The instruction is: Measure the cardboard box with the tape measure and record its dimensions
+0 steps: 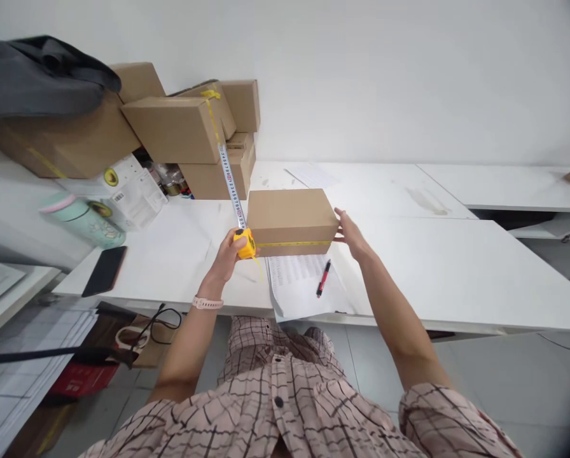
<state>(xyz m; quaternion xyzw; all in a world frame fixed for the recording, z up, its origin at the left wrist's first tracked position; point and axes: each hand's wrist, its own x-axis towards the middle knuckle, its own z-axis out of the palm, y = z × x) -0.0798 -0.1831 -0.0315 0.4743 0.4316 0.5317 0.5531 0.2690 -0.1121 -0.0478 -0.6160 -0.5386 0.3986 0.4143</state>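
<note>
White wall behind, and a long white desk [409,254] fills most of the view. At its back left there's a messy stack of brown cardboard boxes [170,127] with a dark grey bag [37,70] slumped on top. The closed brown cardboard box [292,216] sits in the middle of the desk right in front of you, its near edge resting on a printed white paper sheet [297,289].

Your right hand [350,236] has a wide grip, with the fingers stretched out and touching the box's right end. Your left hand [225,257] has its grip closed around the small yellow tape measure [245,243], just beside the box's front left corner. The white numbered blade [230,181] rises up and back toward the stack, and a yellow strip runs along the box's lower front edge.

Off to the left lie a mint green bottle [82,219] on its side and a black phone [105,270]. A red pen [323,278] rests on the paper.
</note>
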